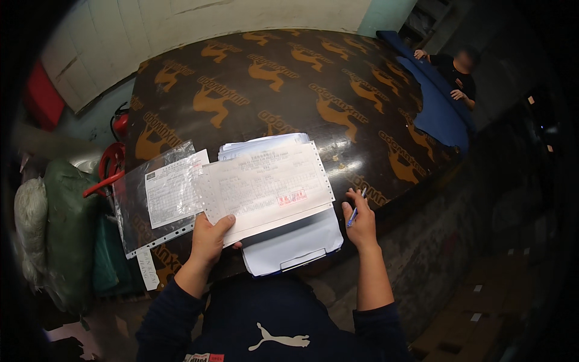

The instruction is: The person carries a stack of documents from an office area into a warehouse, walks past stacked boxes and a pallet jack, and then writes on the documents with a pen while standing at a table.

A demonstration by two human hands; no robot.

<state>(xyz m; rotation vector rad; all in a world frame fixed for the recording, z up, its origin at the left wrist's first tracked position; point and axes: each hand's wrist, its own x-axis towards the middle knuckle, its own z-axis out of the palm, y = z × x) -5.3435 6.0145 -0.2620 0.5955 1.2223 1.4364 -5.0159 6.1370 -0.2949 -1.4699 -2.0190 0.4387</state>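
Observation:
My left hand grips the lower left corner of a printed form with punched side edges and a red stamp mark, thumb on top. The form is raised over a clipboard of white papers at the table's near edge. More white sheets show beyond its far edge. A blue pen sits in my right hand, which is at the table edge, right of the clipboard. On the left, a clear plastic sleeve lies on the table with a printed sheet at it, partly under the form.
The dark table carries orange printed patterns. At its far right, another person has hands at blue fabric. Large wrapped green bundles, a red-handled object and a fire extinguisher stand left of the table.

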